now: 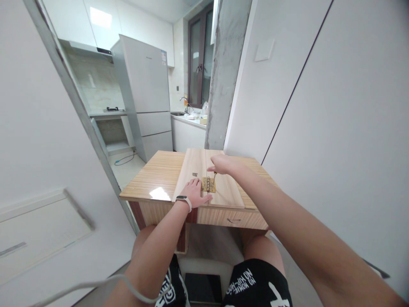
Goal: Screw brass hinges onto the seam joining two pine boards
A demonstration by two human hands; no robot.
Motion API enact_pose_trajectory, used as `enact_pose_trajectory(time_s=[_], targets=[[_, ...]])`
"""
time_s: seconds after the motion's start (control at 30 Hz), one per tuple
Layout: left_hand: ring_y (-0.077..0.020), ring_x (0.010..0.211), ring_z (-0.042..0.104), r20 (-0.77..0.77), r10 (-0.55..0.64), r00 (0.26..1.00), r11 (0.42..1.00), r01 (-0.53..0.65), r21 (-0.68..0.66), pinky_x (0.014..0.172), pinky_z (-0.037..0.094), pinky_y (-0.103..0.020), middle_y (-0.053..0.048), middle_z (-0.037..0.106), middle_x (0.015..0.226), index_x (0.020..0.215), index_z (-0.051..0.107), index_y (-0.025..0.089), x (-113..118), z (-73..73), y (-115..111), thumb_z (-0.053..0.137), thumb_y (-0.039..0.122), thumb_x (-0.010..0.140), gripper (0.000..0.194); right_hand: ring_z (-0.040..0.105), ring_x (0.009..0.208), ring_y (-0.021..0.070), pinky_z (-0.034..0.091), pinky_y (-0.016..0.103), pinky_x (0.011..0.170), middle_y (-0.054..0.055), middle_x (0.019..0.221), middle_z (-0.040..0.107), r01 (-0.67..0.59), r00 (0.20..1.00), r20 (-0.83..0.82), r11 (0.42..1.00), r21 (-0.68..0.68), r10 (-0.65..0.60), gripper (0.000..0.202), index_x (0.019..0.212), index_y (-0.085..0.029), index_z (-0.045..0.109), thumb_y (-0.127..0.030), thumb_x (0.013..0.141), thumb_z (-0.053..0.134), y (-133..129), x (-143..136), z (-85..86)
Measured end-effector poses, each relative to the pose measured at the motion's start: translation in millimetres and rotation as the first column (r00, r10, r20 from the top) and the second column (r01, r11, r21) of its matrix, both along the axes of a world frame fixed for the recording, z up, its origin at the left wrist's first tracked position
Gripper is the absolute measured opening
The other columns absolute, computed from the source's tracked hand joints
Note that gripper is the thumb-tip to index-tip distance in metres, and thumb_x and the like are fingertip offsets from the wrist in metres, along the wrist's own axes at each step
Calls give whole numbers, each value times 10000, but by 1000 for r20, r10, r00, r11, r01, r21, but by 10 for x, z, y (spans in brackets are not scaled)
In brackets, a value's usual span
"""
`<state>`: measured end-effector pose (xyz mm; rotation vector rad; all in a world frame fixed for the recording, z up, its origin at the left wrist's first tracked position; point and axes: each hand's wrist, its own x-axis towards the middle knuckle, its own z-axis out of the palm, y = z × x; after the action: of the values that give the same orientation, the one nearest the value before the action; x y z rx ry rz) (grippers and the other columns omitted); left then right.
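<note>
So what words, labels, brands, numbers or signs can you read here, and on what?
"NO" and "HIP-HO", other words unclear: black shorts, right leg.
Left leg lettering: partly hidden, unreadable.
Mark on the refrigerator: too small to read.
Sticker on its upper door: too small to read.

Look at the left wrist, just behind the bare left hand [194,192]: a slim band [189,205] there, whitish strap, dark oblong face! The right hand [220,164] is bare too, and so are both forearms [166,238]. Down to the shorts [255,279], black and loud with white print: slanting capitals on the right leg, "NO HIP-HOP" among them, a bigger white shape beyond, chunky lettering on the left, partly hidden. Bare knees [262,247], and a smooth pale cable [96,282] curving across the left forearm!
</note>
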<state>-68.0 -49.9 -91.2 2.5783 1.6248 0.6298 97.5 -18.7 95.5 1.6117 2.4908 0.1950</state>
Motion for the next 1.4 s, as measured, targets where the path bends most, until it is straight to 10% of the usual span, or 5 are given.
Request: enact_pose_trajectory(time_s=[0.13, 0.53, 0.83, 1.4], targets=[[-358, 1361, 440, -2, -7, 1000, 1000, 7, 8, 1143, 351, -490, -173, 517, 1436, 1361, 520, 175, 3, 4, -2, 431, 798, 859, 805, 687, 1114, 289, 494, 320, 836, 220, 1194, 720, 35, 999, 35, 999, 16, -35, 472, 1165, -98, 708, -471, 1047, 444, 1, 4, 9], [-355, 1324, 461, 0, -3, 1000, 1000, 3, 12, 1121, 358, -490, -159, 542, 1386, 1320, 537, 191, 6, 4, -1, 440, 804, 852, 778, 690, 1023, 236, 469, 264, 758, 91, 1123, 743, -107, 994, -27, 994, 26, 107, 280, 1114, -213, 679, -211, 842, 742, 184, 29, -138], [-362, 1324, 456, -5, -7, 1000, 999, 7, 32, 1117, 355, -493, -175, 541, 1392, 1326, 545, 170, 5, -19, 17, 430, 810, 854, 804, 686, 1083, 328, 521, 360, 814, 197, 1162, 730, 8, 1000, 4, 995, 103, -8, 487, 1131, -142, 704, -581, 953, 590, 18, -15, -71], [-363, 1333, 451, -3, -7, 1000, 999, 7, 39, 1115, 351, -499, -175, 533, 1402, 1325, 543, 175, -3, -57, 36, 431, 809, 854, 797, 685, 1054, 233, 473, 275, 779, 108, 1160, 743, -32, 999, -17, 999, 12, 32, 265, 1148, -201, 700, -259, 889, 712, 81, 49, -34]])
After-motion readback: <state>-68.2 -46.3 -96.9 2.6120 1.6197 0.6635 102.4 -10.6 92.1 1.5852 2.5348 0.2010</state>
